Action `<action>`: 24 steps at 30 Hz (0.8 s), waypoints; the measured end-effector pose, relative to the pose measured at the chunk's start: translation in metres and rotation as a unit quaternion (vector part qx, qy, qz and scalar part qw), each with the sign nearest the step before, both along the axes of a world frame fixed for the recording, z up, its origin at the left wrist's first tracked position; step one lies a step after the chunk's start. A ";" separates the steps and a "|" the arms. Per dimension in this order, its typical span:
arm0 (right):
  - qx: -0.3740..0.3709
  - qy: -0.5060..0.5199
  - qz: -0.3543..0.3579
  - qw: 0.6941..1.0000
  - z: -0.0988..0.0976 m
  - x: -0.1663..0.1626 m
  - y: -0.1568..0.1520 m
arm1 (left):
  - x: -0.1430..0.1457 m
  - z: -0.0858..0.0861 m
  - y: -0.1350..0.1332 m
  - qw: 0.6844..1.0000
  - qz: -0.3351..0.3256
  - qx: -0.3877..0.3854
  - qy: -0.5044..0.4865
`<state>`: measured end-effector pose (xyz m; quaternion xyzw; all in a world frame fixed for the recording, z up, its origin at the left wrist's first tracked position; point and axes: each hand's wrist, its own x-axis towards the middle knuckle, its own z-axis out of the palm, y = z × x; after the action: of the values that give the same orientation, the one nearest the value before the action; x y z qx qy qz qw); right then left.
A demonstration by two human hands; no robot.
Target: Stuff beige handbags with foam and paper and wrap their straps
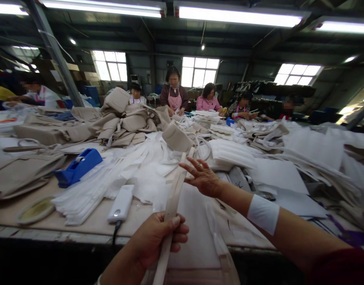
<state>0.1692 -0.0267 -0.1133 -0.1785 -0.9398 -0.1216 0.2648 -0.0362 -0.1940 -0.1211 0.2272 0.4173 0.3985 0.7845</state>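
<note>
My left hand [158, 237] is closed around a long beige fabric strap [173, 196] near the table's front edge. The strap runs up and away from it toward a beige bag [176, 137] lying on white cloth. My right hand [201, 176] is stretched out further along, fingers spread, its fingertips beside the strap's upper stretch; it grips nothing. A white band [262, 213] wraps that wrist. Below both hands lies a flat white fabric piece [196, 233].
A white power bank [121, 202] with a cable lies left of my hands. A blue tape dispenser [78, 167] stands further left. Heaps of beige bags [122, 120] and white fabric [259, 158] cover the table. Several people sit at the far side.
</note>
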 end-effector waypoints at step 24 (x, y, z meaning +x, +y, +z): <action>-0.676 0.459 -0.023 0.576 -0.010 -0.036 -0.047 | 0.001 -0.017 0.002 0.994 -0.067 0.021 0.087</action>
<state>0.1336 -0.0741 -0.1238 -0.3594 -0.4983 0.6409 0.4603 -0.0353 -0.1917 -0.1382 0.3050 0.4589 0.3326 0.7653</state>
